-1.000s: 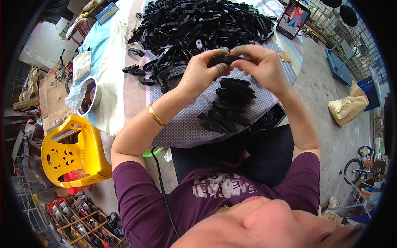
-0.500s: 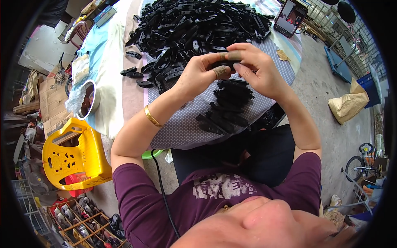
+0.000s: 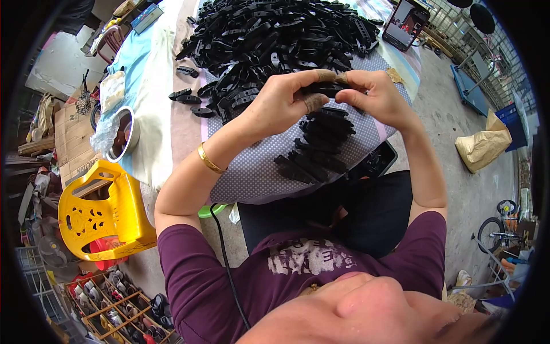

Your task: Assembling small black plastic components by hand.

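Note:
Between both hands, just above the table, is a slim black plastic piece (image 3: 327,88), partly hidden by fingers. My left hand (image 3: 276,104) pinches its left part; brown wraps cover the tips of the thumb and a finger. My right hand (image 3: 382,98) closes on the right part, its thumb bent toward the piece. Right below the hands, a stacked row of similar black pieces (image 3: 323,137) lies on the dotted cloth. Beyond the hands rises a large heap of black plastic pieces (image 3: 269,43), with several strays at its left side.
A phone (image 3: 405,26) leans at the table's far right. On the left are a metal bowl (image 3: 133,137) with a plastic bag and a yellow plastic chair (image 3: 129,212). A black bin (image 3: 389,157) sits below the table's near right edge. A tan sack (image 3: 484,146) stands on the floor.
My hands have drawn slightly apart, the right one shifting rightward with its raised fingers lowered. More of the black piece shows between them. The view has shifted a little.

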Tool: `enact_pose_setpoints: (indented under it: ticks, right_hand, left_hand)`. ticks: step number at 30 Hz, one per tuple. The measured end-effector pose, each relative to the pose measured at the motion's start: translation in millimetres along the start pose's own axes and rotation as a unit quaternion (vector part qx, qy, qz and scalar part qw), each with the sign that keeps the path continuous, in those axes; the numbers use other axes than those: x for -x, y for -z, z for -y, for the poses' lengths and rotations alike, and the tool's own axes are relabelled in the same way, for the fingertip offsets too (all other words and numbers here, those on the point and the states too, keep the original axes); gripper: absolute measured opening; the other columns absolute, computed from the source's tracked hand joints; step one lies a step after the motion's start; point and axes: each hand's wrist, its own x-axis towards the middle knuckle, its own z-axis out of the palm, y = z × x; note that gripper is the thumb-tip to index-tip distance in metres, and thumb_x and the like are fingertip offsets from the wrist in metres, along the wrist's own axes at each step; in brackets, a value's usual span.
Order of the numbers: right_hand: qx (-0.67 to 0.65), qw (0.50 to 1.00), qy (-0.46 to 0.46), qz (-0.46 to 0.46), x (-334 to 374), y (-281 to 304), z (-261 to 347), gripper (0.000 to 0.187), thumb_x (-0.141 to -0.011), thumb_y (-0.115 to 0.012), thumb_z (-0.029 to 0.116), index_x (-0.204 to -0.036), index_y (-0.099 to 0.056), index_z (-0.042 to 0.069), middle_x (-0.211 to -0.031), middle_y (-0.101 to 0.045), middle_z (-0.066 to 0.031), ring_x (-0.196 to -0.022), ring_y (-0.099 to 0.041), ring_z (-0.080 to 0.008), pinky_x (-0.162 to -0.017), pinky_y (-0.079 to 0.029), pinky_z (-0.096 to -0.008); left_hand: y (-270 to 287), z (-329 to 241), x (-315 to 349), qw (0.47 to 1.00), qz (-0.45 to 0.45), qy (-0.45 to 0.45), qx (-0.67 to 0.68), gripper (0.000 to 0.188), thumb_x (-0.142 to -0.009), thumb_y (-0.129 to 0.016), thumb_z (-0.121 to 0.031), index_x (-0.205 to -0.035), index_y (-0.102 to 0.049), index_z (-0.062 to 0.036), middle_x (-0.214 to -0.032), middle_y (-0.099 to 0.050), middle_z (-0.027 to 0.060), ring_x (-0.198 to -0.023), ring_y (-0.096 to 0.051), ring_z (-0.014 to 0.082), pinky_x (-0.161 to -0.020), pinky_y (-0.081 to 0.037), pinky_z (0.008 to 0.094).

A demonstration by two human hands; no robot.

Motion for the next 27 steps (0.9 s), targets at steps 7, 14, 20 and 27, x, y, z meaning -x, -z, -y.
enact_pose_setpoints:
  ticks: [7, 14, 20, 27]
  right_hand:
    - [0.173, 0.981, -0.055, -0.065, 14, 15, -24, 0.032, -0.086, -0.061, 0.023, -0.108, -0.062, 0.000, -0.090, -0.064, -0.0103, -0.072, -0.060, -0.0188, -0.066, -0.048, -0.0290]
    - [0.231, 0.966, 0.054, -0.105, 13, -19, -53, 0.030, -0.081, -0.066, 0.021, -0.106, -0.062, 0.005, -0.103, -0.059, -0.0137, -0.091, -0.058, -0.0325, -0.077, -0.048, -0.0371]
    - [0.307, 0.905, 0.070, -0.285, -28, 1, -98, 0.035, -0.087, -0.060, 0.030, -0.108, -0.060, 0.002, -0.111, -0.058, -0.0182, -0.105, -0.054, -0.0352, -0.090, -0.042, -0.0399]
    - [0.307, 0.873, -0.134, -0.356, -108, 21, -187, 0.069, -0.086, -0.044, 0.062, -0.123, -0.052, 0.004, -0.119, -0.056, -0.0205, -0.113, -0.050, -0.0357, -0.097, -0.038, -0.0414]
  left_hand:
    - [-20, 16, 9, 0.966, 0.156, -0.117, -0.171, 0.064, -0.079, -0.067, -0.041, -0.128, -0.047, -0.0042, -0.120, -0.051, 0.0181, -0.111, -0.049, 0.0357, -0.096, -0.039, 0.0404]
    - [-50, 9, 22, 0.952, 0.116, -0.168, -0.228, 0.051, -0.075, -0.069, -0.028, -0.121, -0.054, -0.0098, -0.114, -0.054, 0.0137, -0.103, -0.049, 0.0322, -0.090, -0.040, 0.0420]
    - [-75, 2, 37, 0.932, 0.158, -0.263, -0.191, 0.051, -0.068, -0.072, -0.024, -0.115, -0.056, -0.0096, -0.111, -0.055, 0.0106, -0.102, -0.051, 0.0302, -0.088, -0.042, 0.0416]
    - [-90, 2, 52, 0.842, 0.255, -0.442, -0.178, 0.034, -0.077, -0.063, -0.023, -0.104, -0.059, -0.0025, -0.111, -0.055, 0.0149, -0.091, -0.057, 0.0258, -0.082, -0.046, 0.0373]
